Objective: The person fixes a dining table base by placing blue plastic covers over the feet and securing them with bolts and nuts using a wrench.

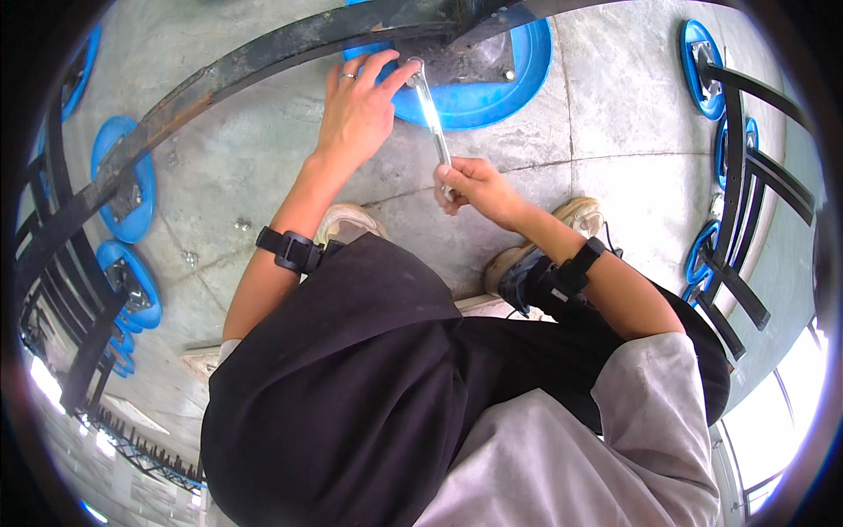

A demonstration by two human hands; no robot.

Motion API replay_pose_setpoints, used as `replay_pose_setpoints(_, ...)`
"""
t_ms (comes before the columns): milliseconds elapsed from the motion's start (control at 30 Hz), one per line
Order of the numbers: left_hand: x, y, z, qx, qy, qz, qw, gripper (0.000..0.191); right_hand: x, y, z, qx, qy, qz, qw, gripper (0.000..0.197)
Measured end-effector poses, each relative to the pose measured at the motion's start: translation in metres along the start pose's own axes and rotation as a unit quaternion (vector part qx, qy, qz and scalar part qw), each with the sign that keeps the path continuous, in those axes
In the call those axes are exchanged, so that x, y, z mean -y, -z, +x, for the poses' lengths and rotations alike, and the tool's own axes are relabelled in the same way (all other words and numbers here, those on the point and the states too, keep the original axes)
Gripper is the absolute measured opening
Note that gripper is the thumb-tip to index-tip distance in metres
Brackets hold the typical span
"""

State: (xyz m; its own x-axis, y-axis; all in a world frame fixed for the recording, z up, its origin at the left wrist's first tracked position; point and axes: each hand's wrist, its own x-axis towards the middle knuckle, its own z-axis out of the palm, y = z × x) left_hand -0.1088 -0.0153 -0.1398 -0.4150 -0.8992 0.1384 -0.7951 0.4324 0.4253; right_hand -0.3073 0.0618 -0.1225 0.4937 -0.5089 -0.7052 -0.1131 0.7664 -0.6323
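Observation:
My right hand (475, 190) grips the lower end of a shiny metal wrench (431, 117). The wrench's far head sits at a bolt near the left edge of a dark metal mounting plate (454, 66). That plate lies on a blue oval plastic disc (474, 115), with a second bolt (509, 76) showing at its right. My left hand (359, 109), a ring on one finger, has its fingers spread over the disc's left edge. Its index fingertip touches the wrench head; the thumb is hidden. A black metal bar (276, 53) crosses just above the left hand.
More blue discs with black metal frames stand at left (122, 191) and right (703, 69). Small metal hardware (243, 224) lies on the concrete floor (217, 165). My shoes (349, 222) flank the work area. A black strap (290, 249) is around each wrist.

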Motion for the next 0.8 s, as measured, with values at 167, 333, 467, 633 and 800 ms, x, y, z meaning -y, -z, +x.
replay_pose_setpoints(167,0.006,-0.003,-0.004,-0.003,0.008,0.021,1.000,0.054,0.011,0.051,-0.004,-0.084,-0.021,-0.102,0.991,0.036)
replay_pose_setpoints(333,-0.001,-0.011,-0.014,0.038,0.003,0.042,0.998,0.053,0.053,0.082,-0.007,-0.140,-0.069,-0.268,0.951,0.045)
replay_pose_setpoints(467,-0.002,-0.017,-0.019,0.033,0.022,0.043,0.998,0.053,0.069,0.104,0.011,-0.135,-0.041,-0.330,0.933,0.042)
replay_pose_setpoints(633,-0.004,-0.017,-0.020,0.038,0.031,0.054,0.997,0.056,0.099,0.132,0.028,-0.173,0.040,-0.326,0.928,0.034)
replay_pose_setpoints(800,-0.003,-0.017,-0.021,0.031,0.034,0.048,0.998,0.057,0.095,0.138,0.033,-0.212,0.043,-0.291,0.932,0.034)
